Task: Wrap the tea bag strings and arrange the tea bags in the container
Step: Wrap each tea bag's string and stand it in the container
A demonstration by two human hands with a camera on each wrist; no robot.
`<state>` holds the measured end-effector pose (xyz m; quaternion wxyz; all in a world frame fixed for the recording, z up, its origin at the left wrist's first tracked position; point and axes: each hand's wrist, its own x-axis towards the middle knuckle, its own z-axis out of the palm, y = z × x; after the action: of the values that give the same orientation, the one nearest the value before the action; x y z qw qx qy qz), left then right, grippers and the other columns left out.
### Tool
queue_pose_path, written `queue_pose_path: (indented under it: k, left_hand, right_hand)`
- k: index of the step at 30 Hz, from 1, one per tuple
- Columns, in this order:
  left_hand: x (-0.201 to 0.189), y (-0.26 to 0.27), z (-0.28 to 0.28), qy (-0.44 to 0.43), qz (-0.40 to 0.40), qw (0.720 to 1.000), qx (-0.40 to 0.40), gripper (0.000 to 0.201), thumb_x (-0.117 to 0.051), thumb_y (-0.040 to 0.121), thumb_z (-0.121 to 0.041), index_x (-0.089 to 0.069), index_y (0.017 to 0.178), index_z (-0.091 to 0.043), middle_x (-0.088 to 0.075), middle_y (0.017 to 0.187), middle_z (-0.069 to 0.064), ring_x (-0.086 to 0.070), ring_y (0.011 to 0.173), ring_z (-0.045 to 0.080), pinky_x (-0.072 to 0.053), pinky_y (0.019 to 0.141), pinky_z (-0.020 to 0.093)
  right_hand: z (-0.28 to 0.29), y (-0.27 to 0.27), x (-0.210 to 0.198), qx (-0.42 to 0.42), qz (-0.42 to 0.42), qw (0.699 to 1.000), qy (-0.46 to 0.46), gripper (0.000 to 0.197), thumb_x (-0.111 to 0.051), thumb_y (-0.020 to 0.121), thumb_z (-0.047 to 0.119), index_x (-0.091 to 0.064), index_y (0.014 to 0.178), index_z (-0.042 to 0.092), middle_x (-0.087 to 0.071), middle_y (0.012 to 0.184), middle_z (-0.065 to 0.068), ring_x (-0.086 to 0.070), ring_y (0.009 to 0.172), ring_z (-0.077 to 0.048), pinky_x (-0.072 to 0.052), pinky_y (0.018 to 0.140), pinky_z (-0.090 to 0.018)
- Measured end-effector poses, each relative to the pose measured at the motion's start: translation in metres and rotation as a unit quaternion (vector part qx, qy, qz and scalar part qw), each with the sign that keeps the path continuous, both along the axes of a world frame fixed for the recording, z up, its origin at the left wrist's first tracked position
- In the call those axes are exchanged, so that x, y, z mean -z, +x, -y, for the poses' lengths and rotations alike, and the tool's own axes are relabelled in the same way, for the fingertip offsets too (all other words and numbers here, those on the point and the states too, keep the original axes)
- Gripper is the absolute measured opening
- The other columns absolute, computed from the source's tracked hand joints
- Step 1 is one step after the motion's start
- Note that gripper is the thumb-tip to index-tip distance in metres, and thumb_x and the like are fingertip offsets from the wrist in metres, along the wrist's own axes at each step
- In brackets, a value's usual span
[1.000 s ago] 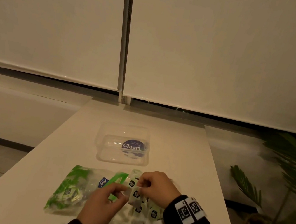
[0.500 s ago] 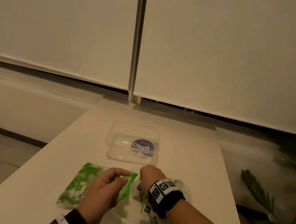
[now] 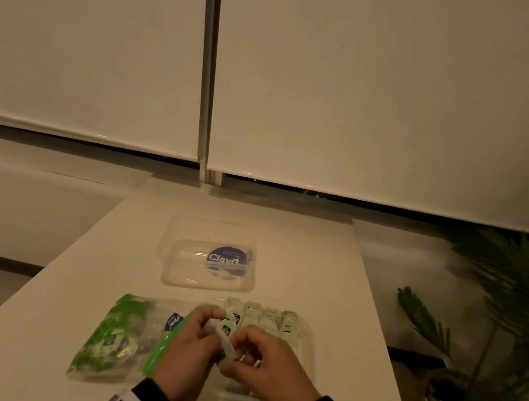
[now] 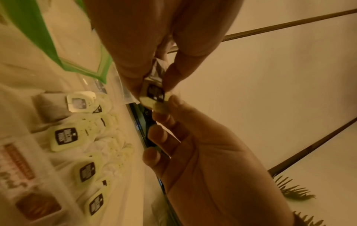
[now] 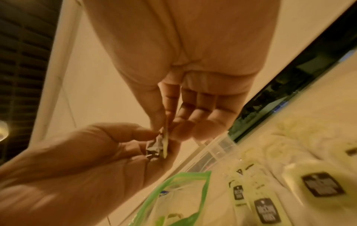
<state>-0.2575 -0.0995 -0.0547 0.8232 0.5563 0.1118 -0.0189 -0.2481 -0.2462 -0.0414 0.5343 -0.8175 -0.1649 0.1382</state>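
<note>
My left hand and right hand meet above the near edge of the table, both pinching one tea bag. My left thumb and forefinger clamp its crumpled pouch; my right thumb and forefinger clamp its pale tag, seen edge-on in the right wrist view. Directly beneath lies the clear container, its far part filled with rows of tea bags. A green-printed plastic bag lies to the left, touching the container. Farther away rests the clear lid, bearing a blue label.
</note>
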Motion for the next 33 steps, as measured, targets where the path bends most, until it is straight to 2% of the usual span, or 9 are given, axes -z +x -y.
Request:
queue_pose_path:
  k: [2, 4, 6, 10, 15, 20, 25, 28, 33]
  left_hand:
    - [0.006, -0.003, 0.007, 0.008, 0.003, 1.000, 0.004, 0.041, -0.055, 0.062, 0.005, -0.055, 0.101, -0.004, -0.049, 0.076, 0.015, -0.047, 0.062, 0.021, -0.043, 0.054, 0.029]
    - [0.010, -0.007, 0.012, 0.017, 0.006, 0.999, 0.027, 0.037, -0.062, 0.060, 0.000, -0.056, 0.096, 0.000, -0.054, 0.075, 0.013, -0.052, 0.065, 0.019, -0.049, 0.057, 0.026]
    - [0.012, -0.011, 0.013, 0.028, 0.003, 0.998, 0.055, 0.025, -0.070, 0.069, 0.003, -0.056, 0.090, 0.001, -0.058, 0.073, 0.011, -0.056, 0.064, 0.017, -0.052, 0.060, 0.027]
    - [0.016, -0.014, 0.012, 0.021, -0.043, 0.997, 0.064, 0.010, -0.061, 0.085, 0.009, -0.055, 0.089, 0.001, -0.064, 0.078, 0.018, -0.062, 0.069, 0.026, -0.056, 0.065, 0.036]
    - [0.011, -0.014, 0.013, 0.031, -0.010, 0.999, 0.040, 0.009, -0.063, 0.084, 0.009, -0.061, 0.085, 0.000, -0.065, 0.073, 0.016, -0.060, 0.063, 0.022, -0.054, 0.059, 0.033]
    - [0.009, -0.013, 0.015, -0.018, -0.013, 1.000, 0.009, 0.013, -0.061, 0.083, 0.011, -0.055, 0.082, -0.002, -0.064, 0.071, 0.014, -0.061, 0.061, 0.021, -0.054, 0.056, 0.029]
    - [0.015, -0.018, 0.015, -0.003, -0.048, 0.996, 0.073, 0.009, -0.056, 0.088, 0.006, -0.060, 0.093, -0.001, -0.066, 0.081, 0.017, -0.063, 0.075, 0.025, -0.056, 0.059, 0.033]
    - [0.016, -0.022, 0.017, 0.002, -0.065, 0.993, 0.095, 0.014, -0.056, 0.087, 0.011, -0.061, 0.096, 0.002, -0.070, 0.081, 0.019, -0.068, 0.069, 0.026, -0.056, 0.055, 0.030]
    - [0.018, -0.021, 0.019, -0.003, -0.079, 0.994, 0.076, 0.016, -0.054, 0.087, 0.012, -0.058, 0.100, 0.005, -0.071, 0.084, 0.023, -0.071, 0.077, 0.038, -0.058, 0.069, 0.039]
  right_hand:
    - [0.003, -0.005, 0.010, 0.064, 0.007, 0.998, 0.026, 0.007, -0.070, 0.085, 0.020, -0.065, 0.081, 0.022, -0.063, 0.072, 0.005, -0.053, 0.062, -0.009, -0.046, 0.058, -0.021]
    - [0.010, -0.009, 0.017, 0.113, -0.003, 0.993, 0.047, 0.012, -0.067, 0.089, 0.018, -0.064, 0.077, 0.019, -0.062, 0.069, 0.002, -0.055, 0.060, -0.009, -0.047, 0.055, -0.021]
    - [0.016, -0.012, 0.021, 0.144, -0.020, 0.987, 0.066, 0.017, -0.066, 0.089, 0.014, -0.062, 0.074, 0.020, -0.060, 0.066, 0.002, -0.057, 0.058, -0.012, -0.047, 0.054, -0.025]
    - [0.021, -0.015, 0.023, 0.185, -0.080, 0.970, 0.134, 0.012, -0.062, 0.091, 0.005, -0.063, 0.080, 0.008, -0.057, 0.068, -0.006, -0.054, 0.052, -0.018, -0.046, 0.048, -0.028]
    - [0.021, -0.017, 0.023, 0.163, -0.106, 0.962, 0.191, 0.005, -0.064, 0.088, 0.000, -0.063, 0.086, 0.003, -0.056, 0.065, -0.006, -0.053, 0.053, -0.020, -0.045, 0.046, -0.028]
    - [0.020, -0.018, 0.026, 0.170, -0.094, 0.956, 0.219, 0.014, -0.068, 0.082, -0.009, -0.063, 0.086, 0.003, -0.056, 0.064, -0.005, -0.054, 0.051, -0.019, -0.047, 0.049, -0.028]
    - [0.024, -0.009, 0.020, 0.177, -0.061, 0.965, 0.181, 0.015, -0.067, 0.081, -0.010, -0.068, 0.086, 0.004, -0.056, 0.064, -0.001, -0.051, 0.050, -0.018, -0.046, 0.050, -0.028]
    - [0.027, -0.007, 0.011, 0.175, -0.044, 0.970, 0.166, 0.019, -0.064, 0.084, -0.009, -0.069, 0.090, 0.008, -0.049, 0.066, 0.000, -0.050, 0.050, -0.016, -0.047, 0.051, -0.027]
    - [0.029, -0.006, 0.001, 0.179, -0.042, 0.968, 0.169, 0.009, -0.058, 0.091, -0.005, -0.065, 0.093, 0.000, -0.055, 0.065, -0.004, -0.050, 0.048, -0.011, -0.042, 0.044, -0.020]
